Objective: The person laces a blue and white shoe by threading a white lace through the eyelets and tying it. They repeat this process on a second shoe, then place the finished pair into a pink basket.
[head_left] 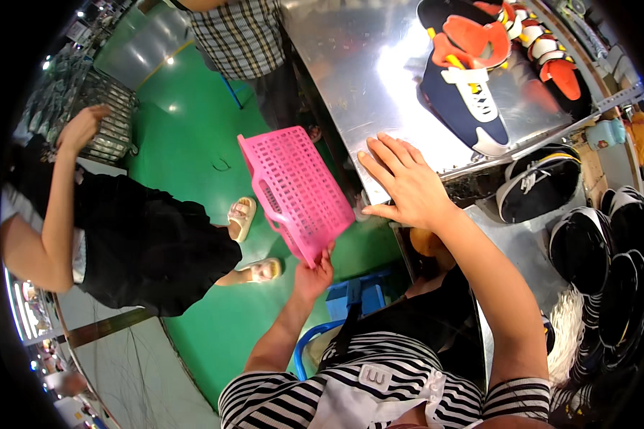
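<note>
My left hand (313, 277) grips the near edge of a pink plastic basket (304, 189), which is tilted on its side above the green floor. Its perforated face shows, with a handle slot along its left side. My right hand (401, 182) lies flat with fingers spread at the corner of the metal table (336, 64), holding nothing. Beyond that hand, a navy shoe (458, 107) with white laces and an orange lining rests on the shiny tabletop. Behind it, several more orange-lined shoes (562, 79) crowd together.
A person in black (150, 243) stands at the left; another in a checked shirt (240, 39) is at the top. Black shoes (540, 182) and a bundle of white laces (567, 336) lie at the right. A blue stool (361, 294) stands below the basket, a wire cart (111, 118) far left.
</note>
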A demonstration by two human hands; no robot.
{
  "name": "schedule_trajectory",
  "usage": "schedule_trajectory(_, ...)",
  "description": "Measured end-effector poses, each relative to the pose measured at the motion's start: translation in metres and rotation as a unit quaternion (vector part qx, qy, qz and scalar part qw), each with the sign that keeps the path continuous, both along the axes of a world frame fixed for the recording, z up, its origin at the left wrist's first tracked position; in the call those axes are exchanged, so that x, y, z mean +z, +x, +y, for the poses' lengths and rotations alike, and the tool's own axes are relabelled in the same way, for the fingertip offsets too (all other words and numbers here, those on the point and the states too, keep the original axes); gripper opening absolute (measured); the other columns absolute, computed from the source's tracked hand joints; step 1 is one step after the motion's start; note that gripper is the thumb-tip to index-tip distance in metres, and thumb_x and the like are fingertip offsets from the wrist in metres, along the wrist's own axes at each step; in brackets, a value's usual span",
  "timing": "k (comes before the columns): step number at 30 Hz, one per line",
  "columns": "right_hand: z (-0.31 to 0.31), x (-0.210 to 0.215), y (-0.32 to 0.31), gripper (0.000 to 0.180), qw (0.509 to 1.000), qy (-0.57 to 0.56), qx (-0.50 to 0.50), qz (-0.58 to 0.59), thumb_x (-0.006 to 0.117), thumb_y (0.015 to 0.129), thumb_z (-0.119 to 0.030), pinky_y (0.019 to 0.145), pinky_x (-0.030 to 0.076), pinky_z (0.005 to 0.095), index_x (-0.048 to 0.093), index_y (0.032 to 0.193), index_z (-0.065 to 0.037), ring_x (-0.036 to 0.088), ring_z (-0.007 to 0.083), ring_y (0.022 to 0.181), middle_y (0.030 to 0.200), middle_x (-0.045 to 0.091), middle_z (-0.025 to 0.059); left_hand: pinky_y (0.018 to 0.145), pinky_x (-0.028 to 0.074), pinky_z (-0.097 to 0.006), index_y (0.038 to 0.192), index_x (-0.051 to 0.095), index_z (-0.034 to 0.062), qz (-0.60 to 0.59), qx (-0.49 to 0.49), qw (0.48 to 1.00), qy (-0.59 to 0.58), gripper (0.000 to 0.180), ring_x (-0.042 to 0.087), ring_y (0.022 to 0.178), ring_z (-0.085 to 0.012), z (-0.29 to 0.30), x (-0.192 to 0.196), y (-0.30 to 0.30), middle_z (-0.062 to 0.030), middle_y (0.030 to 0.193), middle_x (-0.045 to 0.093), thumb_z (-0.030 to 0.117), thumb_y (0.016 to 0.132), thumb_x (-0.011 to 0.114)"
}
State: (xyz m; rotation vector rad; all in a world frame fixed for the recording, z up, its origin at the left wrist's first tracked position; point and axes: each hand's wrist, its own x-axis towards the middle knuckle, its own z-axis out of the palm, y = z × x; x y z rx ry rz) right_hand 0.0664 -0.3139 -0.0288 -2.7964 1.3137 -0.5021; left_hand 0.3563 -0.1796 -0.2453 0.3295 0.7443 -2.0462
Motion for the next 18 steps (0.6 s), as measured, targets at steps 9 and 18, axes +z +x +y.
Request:
schedule_trajectory(9,0.067,0.019,0.0,0.05,0.959,0.091,-0.091,-0.252,0.056,0.096,-0.036,0.111,0.033,0.0438,0.052,0.132,-0.001,0.04,0.0382,0.131,0.137,0.047,0.0209,0.086,0.059,-0.039,0.142,0.039,-0.002,-0.095,-0.189,0.951,-0.225,0.059,0.069,0.098,-0.03,0.127,0.066,0.012,-0.0213,0.143,0.049,0.004,0.088,0.062)
schedule_trajectory(18,0.224,0.086,-0.063,0.051,0.775,0.138,-0.123,-0.605,0.039,0.106,-0.042,0.094,0.044,0.0323,0.051,0.135,-0.003,0.054,0.0165,0.118,0.126,0.06,0.0079,0.107,0.043,-0.036,0.14,0.045,0.0006,-0.369,-0.258,0.805,-0.386,0.057,0.052,0.127,-0.0206,0.133,0.11,-0.008,-0.0102,0.137,0.054,-0.001,0.088,0.066)
